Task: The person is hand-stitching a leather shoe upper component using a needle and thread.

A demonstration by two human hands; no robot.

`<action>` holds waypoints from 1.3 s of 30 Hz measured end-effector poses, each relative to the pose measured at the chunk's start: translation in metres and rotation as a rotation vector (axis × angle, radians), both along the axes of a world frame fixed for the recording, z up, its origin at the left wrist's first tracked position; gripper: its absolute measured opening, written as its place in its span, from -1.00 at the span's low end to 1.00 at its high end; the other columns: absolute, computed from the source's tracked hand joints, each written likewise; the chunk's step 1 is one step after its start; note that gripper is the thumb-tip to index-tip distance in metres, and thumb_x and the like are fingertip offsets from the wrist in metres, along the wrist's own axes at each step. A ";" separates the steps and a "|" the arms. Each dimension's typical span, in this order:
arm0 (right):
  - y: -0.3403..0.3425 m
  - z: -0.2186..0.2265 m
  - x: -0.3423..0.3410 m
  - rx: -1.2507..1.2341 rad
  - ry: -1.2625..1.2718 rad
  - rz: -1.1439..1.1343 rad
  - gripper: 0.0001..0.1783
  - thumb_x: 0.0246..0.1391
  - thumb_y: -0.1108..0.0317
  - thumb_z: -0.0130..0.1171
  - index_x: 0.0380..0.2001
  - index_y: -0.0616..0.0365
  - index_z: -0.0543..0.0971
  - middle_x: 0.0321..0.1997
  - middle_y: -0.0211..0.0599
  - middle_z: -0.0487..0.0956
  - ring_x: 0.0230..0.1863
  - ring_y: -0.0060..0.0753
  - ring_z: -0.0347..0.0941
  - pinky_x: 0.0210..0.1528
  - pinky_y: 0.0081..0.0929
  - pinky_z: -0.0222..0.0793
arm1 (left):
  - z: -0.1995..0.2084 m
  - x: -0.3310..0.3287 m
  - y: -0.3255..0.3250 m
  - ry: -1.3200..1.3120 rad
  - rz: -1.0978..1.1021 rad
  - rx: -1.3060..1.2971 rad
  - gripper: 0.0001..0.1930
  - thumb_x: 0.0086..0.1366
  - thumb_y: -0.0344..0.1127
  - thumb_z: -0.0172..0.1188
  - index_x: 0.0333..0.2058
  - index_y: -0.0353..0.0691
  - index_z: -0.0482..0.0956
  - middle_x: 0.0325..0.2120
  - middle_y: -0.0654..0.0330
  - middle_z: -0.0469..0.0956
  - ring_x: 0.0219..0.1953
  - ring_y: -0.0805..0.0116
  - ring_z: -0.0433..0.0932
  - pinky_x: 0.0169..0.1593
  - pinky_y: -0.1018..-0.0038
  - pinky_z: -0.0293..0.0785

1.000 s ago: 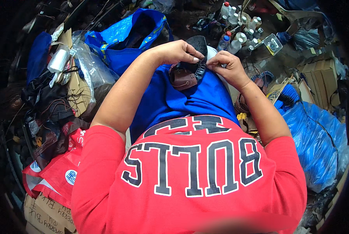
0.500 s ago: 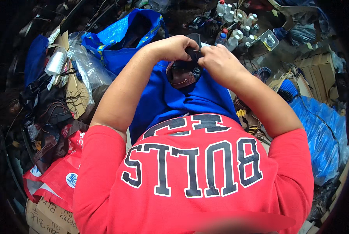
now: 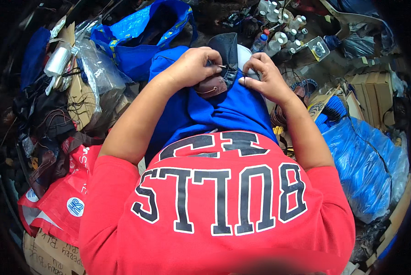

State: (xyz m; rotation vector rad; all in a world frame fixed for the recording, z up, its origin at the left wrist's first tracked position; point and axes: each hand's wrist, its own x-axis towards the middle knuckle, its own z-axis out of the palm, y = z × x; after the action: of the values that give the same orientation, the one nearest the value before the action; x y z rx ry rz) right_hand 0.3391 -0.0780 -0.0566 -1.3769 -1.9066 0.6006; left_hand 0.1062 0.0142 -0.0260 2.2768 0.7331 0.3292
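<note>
A leather shoe upper (image 3: 211,88), brown outside with a dark lining and light stitching, rests on my blue-clad lap. My left hand (image 3: 197,66) is closed on its left side, with a thin pale sliver, perhaps a needle, showing at the fingertips. To the right, apart from the upper, my right hand (image 3: 267,78) pinches thumb and fingers together around something dark and thin that looks like thread. A black curved piece (image 3: 227,46) stands up just beyond the upper. Behind my right fingers lies a white rounded object (image 3: 243,54).
Beyond my lap lies an open blue bag (image 3: 123,39). Several bottles (image 3: 279,41) cluster at the far right. Blue plastic wrapping (image 3: 361,169) and cardboard (image 3: 373,96) lie at the right; a red bag (image 3: 61,204), a carton (image 3: 54,252) and clear plastic (image 3: 100,68) at the left.
My right hand has drawn away from my left, to the right and slightly nearer. My left hand has shifted left and a little nearer, and the black curved piece shows more.
</note>
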 end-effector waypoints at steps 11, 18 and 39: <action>0.027 -0.037 0.037 -0.395 1.810 -0.510 -0.57 0.26 0.07 -0.14 -0.39 0.23 0.50 -0.27 -0.21 0.55 -0.14 -0.26 0.45 0.15 -0.13 0.25 | 0.040 -0.086 0.026 0.018 0.511 -0.446 -0.71 0.26 -0.10 0.14 -0.48 -0.20 0.50 -0.58 0.41 0.38 -0.50 0.65 0.24 -0.40 0.67 0.17; 0.015 -0.019 0.031 -0.617 1.965 0.008 -0.49 0.29 0.05 -0.24 -0.71 0.07 0.24 -0.76 -0.52 0.04 -0.71 -0.57 -0.08 -0.41 -0.53 0.08 | 0.004 -0.037 0.015 -1.257 0.218 -1.387 -0.55 0.39 -0.07 -0.12 -0.69 -0.05 0.16 -0.67 0.32 0.26 -0.60 0.45 0.22 -0.19 0.41 0.30; 0.075 0.063 -0.006 -0.388 -0.131 0.181 -0.43 -0.15 0.14 0.38 -0.02 0.02 0.50 -0.52 -0.36 0.49 -0.46 -0.61 0.39 -0.39 -0.57 0.33 | 0.028 -0.011 -0.072 0.257 0.111 0.529 -0.59 -0.12 -0.14 0.39 -0.31 -0.17 0.49 -0.33 0.14 0.43 -0.32 0.19 0.54 -0.25 0.30 0.41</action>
State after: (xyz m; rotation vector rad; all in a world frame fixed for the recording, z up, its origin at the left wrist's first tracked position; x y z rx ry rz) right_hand 0.3330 -0.0033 0.0066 -1.5183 -2.1121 1.0353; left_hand 0.0956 -0.0573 0.0018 2.8192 0.9976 0.3123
